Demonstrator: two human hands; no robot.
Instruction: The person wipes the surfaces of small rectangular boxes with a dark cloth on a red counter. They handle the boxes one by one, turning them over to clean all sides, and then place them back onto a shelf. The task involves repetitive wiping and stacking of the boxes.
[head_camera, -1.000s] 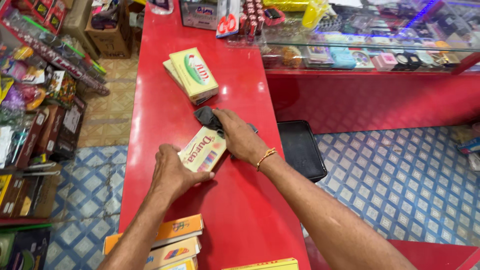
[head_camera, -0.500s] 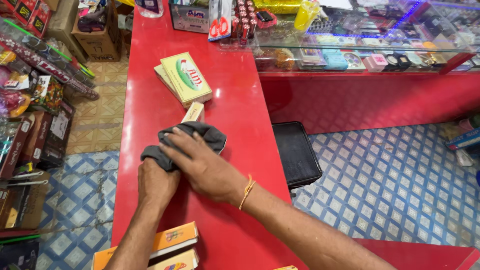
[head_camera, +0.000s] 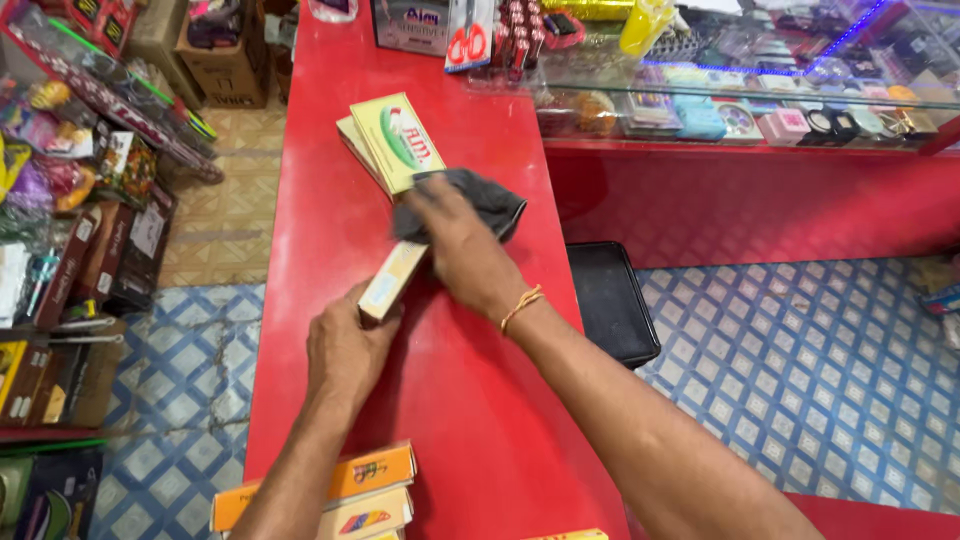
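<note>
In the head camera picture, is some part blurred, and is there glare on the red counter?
In the head view the right hand and the grey cloth are smeared by motion; the left hand and its cream box look sharper. The red counter shows pale reflections; light is even, shadows soft.

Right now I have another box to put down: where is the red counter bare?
Bare: the counter's left strip, and between the left hand and the orange boxes. Crowded: around the green boxes, dark cloth, right hand and cream box.
</note>
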